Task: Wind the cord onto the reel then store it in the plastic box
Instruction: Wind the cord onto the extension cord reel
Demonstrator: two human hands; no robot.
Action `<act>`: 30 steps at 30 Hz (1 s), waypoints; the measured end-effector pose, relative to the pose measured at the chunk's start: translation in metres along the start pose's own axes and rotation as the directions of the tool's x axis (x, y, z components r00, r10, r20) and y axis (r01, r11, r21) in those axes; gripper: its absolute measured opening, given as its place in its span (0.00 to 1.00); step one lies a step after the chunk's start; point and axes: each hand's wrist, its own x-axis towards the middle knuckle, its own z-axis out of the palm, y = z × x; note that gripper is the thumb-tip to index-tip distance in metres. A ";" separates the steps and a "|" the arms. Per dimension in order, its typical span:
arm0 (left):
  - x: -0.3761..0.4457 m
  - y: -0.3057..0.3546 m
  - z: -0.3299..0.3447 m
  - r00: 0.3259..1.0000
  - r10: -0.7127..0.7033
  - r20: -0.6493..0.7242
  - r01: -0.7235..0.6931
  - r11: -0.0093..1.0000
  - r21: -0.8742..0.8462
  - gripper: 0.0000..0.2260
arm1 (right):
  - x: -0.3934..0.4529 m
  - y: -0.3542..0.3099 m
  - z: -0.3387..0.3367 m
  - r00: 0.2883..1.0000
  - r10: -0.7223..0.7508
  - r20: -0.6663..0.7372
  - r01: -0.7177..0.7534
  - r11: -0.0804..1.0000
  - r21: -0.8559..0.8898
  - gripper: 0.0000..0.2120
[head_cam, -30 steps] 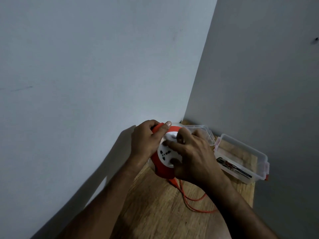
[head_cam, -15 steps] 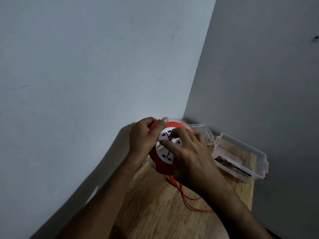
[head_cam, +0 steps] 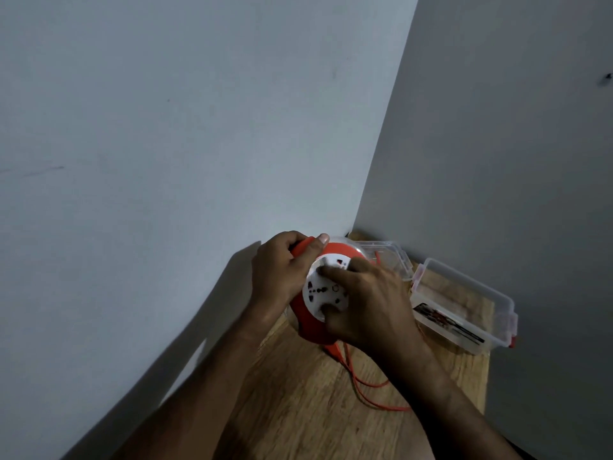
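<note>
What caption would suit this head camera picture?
Left hand steadies an orange reel while the right hand turns its white face, cord loose on the table.

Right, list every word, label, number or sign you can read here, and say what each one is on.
Nothing can be read for certain.
Label on the plastic box: dark printed sticker, print too blurred to read.
White socket face of the reel: small red marks and a circle symbol, too small to read.
Lid behind the reel: no text visible.

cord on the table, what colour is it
Orange-red, matching the reel body. The cord shows best in the head view, looping on the wooden table.
</note>
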 end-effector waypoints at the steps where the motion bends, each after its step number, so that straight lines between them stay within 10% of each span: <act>1: 0.000 0.000 0.000 1.000 -0.012 -0.001 0.012 1.000 -0.012 0.18 | 0.000 -0.002 0.001 0.995 0.097 -0.011 -0.096 0.992 0.080 0.28; 6: -0.003 0.002 0.003 1.000 0.012 -0.020 -0.011 0.999 0.039 0.18 | 0.002 -0.011 0.004 0.929 0.371 0.014 -0.352 0.868 0.349 0.27; 12: 0.000 -0.002 -0.001 1.000 -0.025 0.010 0.025 0.999 -0.024 0.17 | -0.009 -0.014 -0.008 0.990 0.004 -0.143 0.005 0.998 0.057 0.22; 16: 0.002 0.000 0.000 1.000 -0.025 0.005 0.026 0.999 -0.036 0.18 | -0.007 -0.003 -0.011 0.974 -0.156 0.163 0.177 0.976 -0.125 0.34; 30: -0.003 0.003 0.000 1.000 0.019 -0.001 -0.019 1.000 0.017 0.19 | -0.003 -0.002 -0.003 1.000 -0.025 -0.003 0.025 1.000 -0.012 0.29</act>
